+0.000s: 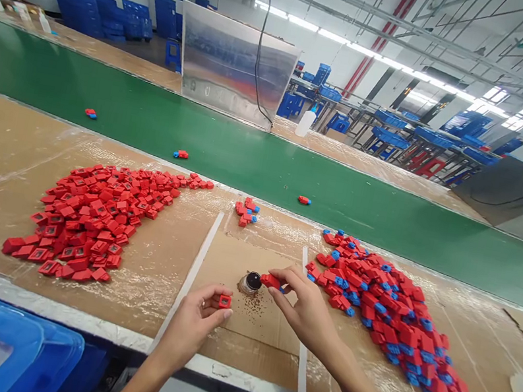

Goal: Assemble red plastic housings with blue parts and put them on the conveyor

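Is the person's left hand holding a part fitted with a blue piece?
No, the left hand pinches an all-red square part with no blue showing.

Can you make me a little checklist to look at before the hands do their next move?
Left hand holding the red square piece: ok.
Right hand pinching the red-and-blue piece: ok.
Small jar standing upright: ok.
Brown specks on the cardboard near the jar: not ok, they are scattered.
What is inside the jar: cannot tell.
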A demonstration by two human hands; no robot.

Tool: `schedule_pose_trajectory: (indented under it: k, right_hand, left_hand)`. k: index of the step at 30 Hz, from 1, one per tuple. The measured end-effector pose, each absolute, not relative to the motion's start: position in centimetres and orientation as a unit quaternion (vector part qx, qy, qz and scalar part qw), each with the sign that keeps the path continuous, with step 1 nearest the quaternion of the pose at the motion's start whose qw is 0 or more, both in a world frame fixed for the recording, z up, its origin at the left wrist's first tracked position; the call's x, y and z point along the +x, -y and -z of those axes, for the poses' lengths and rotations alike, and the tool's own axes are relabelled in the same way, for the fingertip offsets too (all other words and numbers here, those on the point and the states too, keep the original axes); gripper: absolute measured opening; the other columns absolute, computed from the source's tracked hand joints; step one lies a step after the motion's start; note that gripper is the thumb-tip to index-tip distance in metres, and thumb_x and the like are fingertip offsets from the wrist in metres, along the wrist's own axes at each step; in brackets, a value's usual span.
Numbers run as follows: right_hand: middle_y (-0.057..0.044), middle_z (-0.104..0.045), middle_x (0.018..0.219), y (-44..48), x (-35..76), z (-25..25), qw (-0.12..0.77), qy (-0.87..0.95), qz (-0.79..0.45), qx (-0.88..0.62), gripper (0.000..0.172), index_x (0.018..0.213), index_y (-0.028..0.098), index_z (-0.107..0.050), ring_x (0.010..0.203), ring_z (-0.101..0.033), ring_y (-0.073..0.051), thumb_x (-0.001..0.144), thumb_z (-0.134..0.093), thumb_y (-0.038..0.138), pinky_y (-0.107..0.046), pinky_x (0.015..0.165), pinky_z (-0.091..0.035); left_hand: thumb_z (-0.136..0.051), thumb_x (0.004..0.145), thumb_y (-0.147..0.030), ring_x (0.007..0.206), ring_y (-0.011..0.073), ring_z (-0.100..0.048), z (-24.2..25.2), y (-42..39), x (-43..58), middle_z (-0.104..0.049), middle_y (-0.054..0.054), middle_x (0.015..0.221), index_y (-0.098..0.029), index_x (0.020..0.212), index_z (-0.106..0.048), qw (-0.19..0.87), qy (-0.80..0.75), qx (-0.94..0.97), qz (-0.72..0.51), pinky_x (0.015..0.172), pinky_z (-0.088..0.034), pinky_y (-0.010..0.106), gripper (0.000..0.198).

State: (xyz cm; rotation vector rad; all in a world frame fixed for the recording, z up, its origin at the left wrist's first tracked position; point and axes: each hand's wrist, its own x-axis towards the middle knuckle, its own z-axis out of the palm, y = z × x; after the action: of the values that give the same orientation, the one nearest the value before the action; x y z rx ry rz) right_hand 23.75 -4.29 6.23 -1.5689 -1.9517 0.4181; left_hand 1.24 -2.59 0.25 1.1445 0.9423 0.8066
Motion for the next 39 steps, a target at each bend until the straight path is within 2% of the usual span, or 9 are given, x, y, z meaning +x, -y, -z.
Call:
schedule_pose_trajectory:
  k: [4, 7, 11, 17, 24, 32, 39]
  right_hand:
    - [-0.005, -0.064, 0.093, 4.4, 23.6, -6.2, 0.296, 0.73, -0.168, -0.593, 0.017, 0.106, 0.021, -0.06, 0.08, -0.061, -0.018, 0.091, -0.054, 0.025, -0.033, 0.073, -0.05]
    - [-0.005, -0.064, 0.092, 4.7, 23.5, -6.3, 0.297, 0.726, -0.181, -0.594, 0.018, 0.107, 0.02, -0.061, 0.082, -0.061, -0.018, 0.091, -0.055, 0.025, -0.032, 0.075, -0.049]
    - [-0.004, -0.064, 0.092, 5.0, 23.5, -6.3, 0.316, 0.712, -0.201, -0.594, 0.018, 0.107, 0.02, -0.061, 0.082, -0.061, -0.018, 0.091, -0.056, 0.026, -0.031, 0.075, -0.048]
    - [-0.003, -0.065, 0.093, 5.7, 22.8, -5.8, 0.339, 0.7, -0.245, -0.578, 0.017, 0.106, 0.021, -0.062, 0.084, -0.06, -0.017, 0.092, -0.055, 0.027, -0.029, 0.076, -0.047]
    - [-0.003, -0.063, 0.092, 6.6, 21.4, -5.4, 0.322, 0.713, -0.269, -0.562, 0.02, 0.111, 0.021, -0.061, 0.083, -0.059, -0.016, 0.092, -0.055, 0.025, -0.029, 0.077, -0.047]
    - [-0.005, -0.063, 0.096, 6.7, 21.2, -5.2, 0.307, 0.715, -0.276, -0.564, 0.021, 0.112, 0.021, -0.062, 0.086, -0.06, -0.017, 0.093, -0.056, 0.027, -0.029, 0.078, -0.047]
    - [-0.005, -0.059, 0.087, 7.3, 20.9, -4.7, 0.26, 0.736, -0.265, -0.567, 0.021, 0.11, 0.02, -0.064, 0.079, -0.058, -0.017, 0.094, -0.051, 0.026, -0.029, 0.071, -0.046]
  left_hand:
    - [-0.068, 0.078, -0.03, 0.068, 0.0127, -0.055, -0.7, 2.6, 1.6, -0.059, -0.001, 0.077, -0.019, 0.103, -0.061, 0.675, -0.398, 0.521, -0.339, 0.06, -0.045, 0.023, 0.027]
    - [-0.066, 0.08, -0.029, 0.059, 0.0099, -0.048, -1.1, 2.6, 1.8, -0.054, -0.005, 0.069, -0.021, 0.105, -0.057, 0.67, -0.395, 0.534, -0.331, 0.054, -0.039, 0.02, 0.027]
    - [-0.066, 0.079, -0.029, 0.058, 0.0098, -0.046, -1.0, 2.5, 2.0, -0.051, -0.005, 0.067, -0.019, 0.092, -0.06, 0.663, -0.39, 0.546, -0.331, 0.053, -0.036, 0.02, 0.018]
    - [-0.067, 0.079, -0.029, 0.06, 0.0103, -0.047, -0.3, 2.3, 2.4, -0.049, -0.004, 0.07, -0.016, 0.109, -0.063, 0.688, -0.375, 0.542, -0.305, 0.055, -0.039, 0.021, 0.033]
    - [-0.068, 0.078, -0.024, 0.055, 0.0075, -0.044, -0.4, 2.2, 2.4, -0.048, -0.005, 0.066, -0.015, 0.103, -0.066, 0.706, -0.347, 0.549, -0.283, 0.052, -0.036, 0.02, 0.026]
    - [-0.067, 0.078, -0.024, 0.057, 0.0081, -0.044, -0.8, 2.2, 2.5, -0.048, -0.005, 0.064, -0.014, 0.1, -0.068, 0.708, -0.343, 0.553, -0.274, 0.054, -0.036, 0.019, 0.024]
    - [-0.063, 0.081, -0.027, 0.057, 0.009, -0.042, -0.2, 2.2, 2.2, -0.051, -0.004, 0.066, -0.014, 0.099, -0.066, 0.724, -0.323, 0.556, -0.25, 0.052, -0.035, 0.02, 0.023]
